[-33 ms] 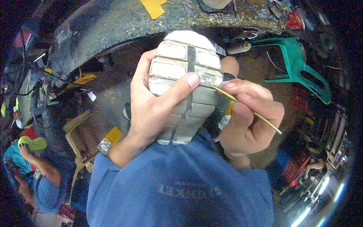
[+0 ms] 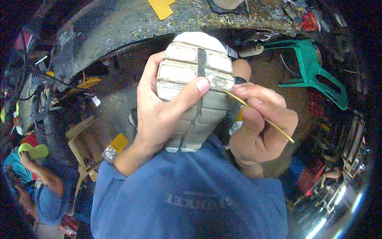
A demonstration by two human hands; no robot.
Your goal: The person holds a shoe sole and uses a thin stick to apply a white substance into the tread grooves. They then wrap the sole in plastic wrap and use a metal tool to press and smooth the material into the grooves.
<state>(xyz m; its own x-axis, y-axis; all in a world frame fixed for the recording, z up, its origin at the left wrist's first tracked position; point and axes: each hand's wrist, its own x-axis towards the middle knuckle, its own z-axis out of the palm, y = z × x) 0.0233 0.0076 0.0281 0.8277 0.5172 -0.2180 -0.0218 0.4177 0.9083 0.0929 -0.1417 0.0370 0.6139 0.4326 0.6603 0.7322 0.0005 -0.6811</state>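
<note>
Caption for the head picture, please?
Left hand grips a shoe sole; right hand holds a thin golden stick to it.

The right hand (image 2: 264, 127), right of centre in the frame, has shifted very slightly to the left and downward. The rear end of the brass-coloured rod (image 2: 278, 129) in its grip has moved the same way, setting the rod marginally steeper. At lower left, the yellow-green piece (image 2: 34, 150) by a co-worker's hand (image 2: 27, 160) and, at upper right, the green chair (image 2: 308, 65) sit a trace further left.
</note>
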